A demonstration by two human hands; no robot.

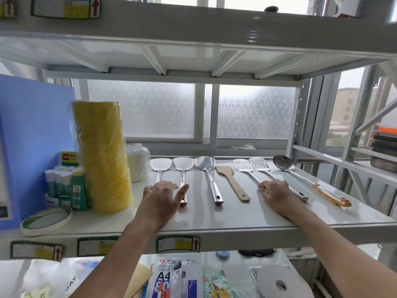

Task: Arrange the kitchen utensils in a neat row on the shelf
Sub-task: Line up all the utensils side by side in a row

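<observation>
Several utensils lie in a row on the white shelf (214,222), heads toward the window. From the left: a steel turner (160,164), a second steel turner (183,165), a steel scoop (205,164), a wooden spatula (231,181), two slotted turners (242,166) (258,165) and a ladle (283,163) with an orange handle tip. My left hand (160,201) rests flat, fingers spread, over the handle of the leftmost turner, thumb against the second one's handle. My right hand (277,195) lies over the slotted turners' handles, fingertips touching the left one.
A tall yellow roll stack (103,155) in plastic wrap, white tape rolls (137,162), glue sticks (64,183), a flat tape ring (46,220) and a blue folder (32,136) crowd the shelf's left. An upper shelf (193,33) hangs close overhead. Paper packs lie on the shelf below.
</observation>
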